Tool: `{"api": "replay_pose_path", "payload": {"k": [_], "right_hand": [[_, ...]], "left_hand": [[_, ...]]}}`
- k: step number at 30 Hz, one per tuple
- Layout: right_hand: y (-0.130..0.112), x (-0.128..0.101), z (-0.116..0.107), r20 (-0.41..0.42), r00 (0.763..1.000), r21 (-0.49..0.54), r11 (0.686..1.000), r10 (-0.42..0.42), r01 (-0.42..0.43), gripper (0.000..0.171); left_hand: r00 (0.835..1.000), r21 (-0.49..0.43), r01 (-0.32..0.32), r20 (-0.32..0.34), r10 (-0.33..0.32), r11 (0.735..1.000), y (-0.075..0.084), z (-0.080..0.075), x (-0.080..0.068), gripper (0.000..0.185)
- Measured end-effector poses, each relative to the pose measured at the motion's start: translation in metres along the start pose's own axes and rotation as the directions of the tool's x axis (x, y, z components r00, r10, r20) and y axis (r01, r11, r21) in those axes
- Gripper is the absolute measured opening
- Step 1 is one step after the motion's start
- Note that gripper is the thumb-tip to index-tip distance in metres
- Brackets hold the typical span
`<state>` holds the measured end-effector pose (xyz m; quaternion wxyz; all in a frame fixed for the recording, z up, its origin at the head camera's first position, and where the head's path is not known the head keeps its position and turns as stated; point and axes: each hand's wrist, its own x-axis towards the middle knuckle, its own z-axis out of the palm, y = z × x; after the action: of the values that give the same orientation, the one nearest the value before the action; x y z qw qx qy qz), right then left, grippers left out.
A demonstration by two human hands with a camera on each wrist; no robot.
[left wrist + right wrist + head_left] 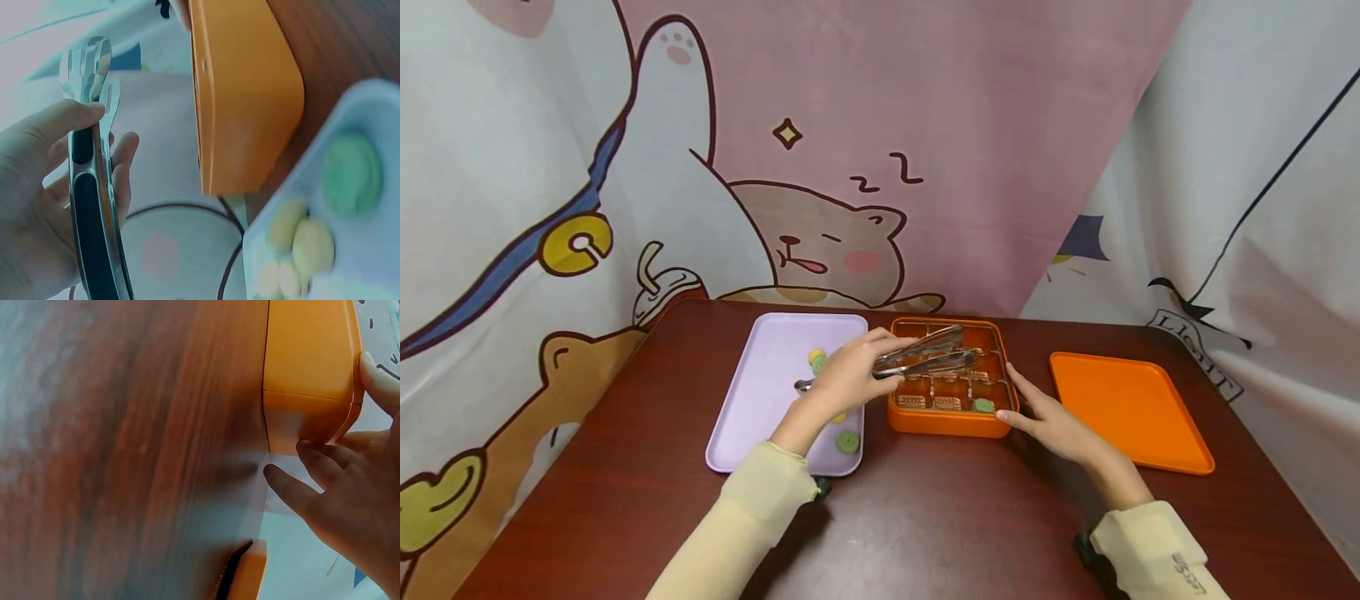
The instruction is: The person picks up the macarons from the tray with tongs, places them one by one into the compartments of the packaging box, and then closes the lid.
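Metal tongs are held in my left hand, their arms apart above an orange box with a divided insert. The left wrist view shows my thumb pressing one arm of the tongs and my fingers behind the other. A green, round, biscuit-like piece sits in the box's near right compartment. My right hand touches the box's right side and near right corner with thumb and fingers extended. Beneath the left hand, a lilac tray bears another green piece and several yellow pieces, partly hidden in the head view.
An orange tray lies on the brown table, to the right of the box. A printed curtain hangs close behind the table and along its sides.
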<state>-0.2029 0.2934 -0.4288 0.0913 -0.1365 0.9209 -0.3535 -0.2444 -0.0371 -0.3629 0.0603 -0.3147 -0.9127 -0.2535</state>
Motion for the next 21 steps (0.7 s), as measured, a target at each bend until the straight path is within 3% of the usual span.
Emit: {"api": "replay_pose_path", "payload": {"k": [11, 15, 21], "right_hand": [[0.0, 0.0, 0.001, 0.001, 1.0, 0.009, 1.0, -0.004, 0.004, 0.084], [0.002, 0.0, 0.001, 0.0, 1.0, 0.012, 1.0, -0.004, 0.004, 0.085], [0.003, 0.0, 0.001, -0.002, 1.0, 0.017, 1.0, -0.008, 0.008, 0.085]], "left_hand": [[0.985, -0.077, 0.106, -0.127, -0.115, 0.991, -0.056, -0.027, -0.032, 0.049], [0.984, -0.088, 0.11, -0.13, -0.121, 0.99, -0.073, -0.03, -0.046, 0.048], [0.978, -0.08, 0.185, -0.08, -0.191, 0.979, -0.092, -0.034, -0.064, 0.045]]}}
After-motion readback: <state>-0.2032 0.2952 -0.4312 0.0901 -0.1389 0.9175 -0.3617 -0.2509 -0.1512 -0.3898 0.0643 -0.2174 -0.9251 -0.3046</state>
